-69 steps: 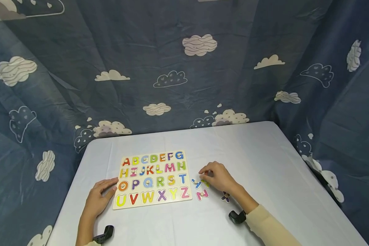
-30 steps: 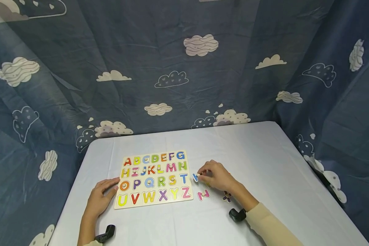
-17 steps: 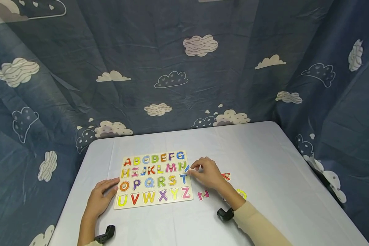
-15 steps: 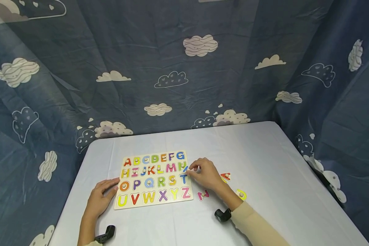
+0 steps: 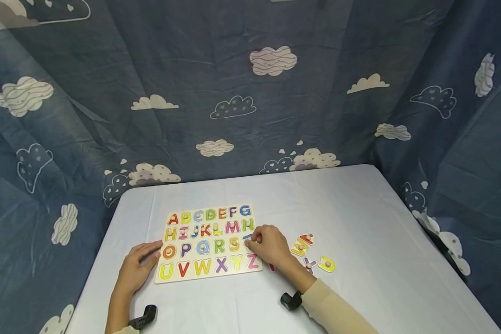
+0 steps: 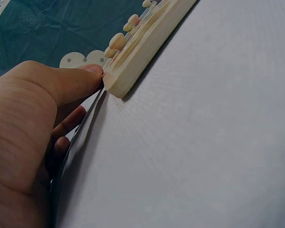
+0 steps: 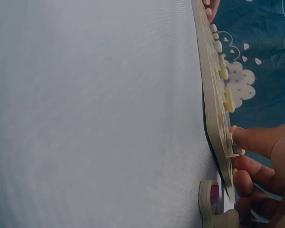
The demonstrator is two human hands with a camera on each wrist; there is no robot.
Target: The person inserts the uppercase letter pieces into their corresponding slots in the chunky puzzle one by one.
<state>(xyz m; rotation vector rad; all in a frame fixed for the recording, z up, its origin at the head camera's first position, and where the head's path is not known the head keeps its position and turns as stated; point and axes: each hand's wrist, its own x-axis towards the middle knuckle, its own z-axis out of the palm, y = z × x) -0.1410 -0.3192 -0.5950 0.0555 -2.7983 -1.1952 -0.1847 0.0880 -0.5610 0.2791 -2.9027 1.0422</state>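
A wooden alphabet puzzle board (image 5: 210, 273) with coloured letters lies on the white table. My left hand (image 5: 134, 269) rests at the board's left edge; in the left wrist view its thumb (image 6: 80, 80) touches the board's corner. At the right end of the third row, my right hand (image 5: 271, 246) pinches a blue letter T piece (image 5: 247, 236) by its knob, the piece largely covered by the fingers. In the right wrist view, thumb and finger close over that knob at the board's edge (image 7: 211, 95). The bottom row, U to Z, shows no knobs.
Right of the board lie loose letter pieces: a red V (image 5: 306, 239), a yellow W (image 5: 299, 248), a purple X (image 5: 309, 265) and a yellow U (image 5: 327, 264). A pink Z (image 5: 272, 267) is mostly hidden by the right hand. A cloud-patterned curtain (image 5: 234, 55) surrounds the table.
My right hand picked up the blue T from the table right of the board and carried it left onto the T place. The left hand stayed at the board's edge.
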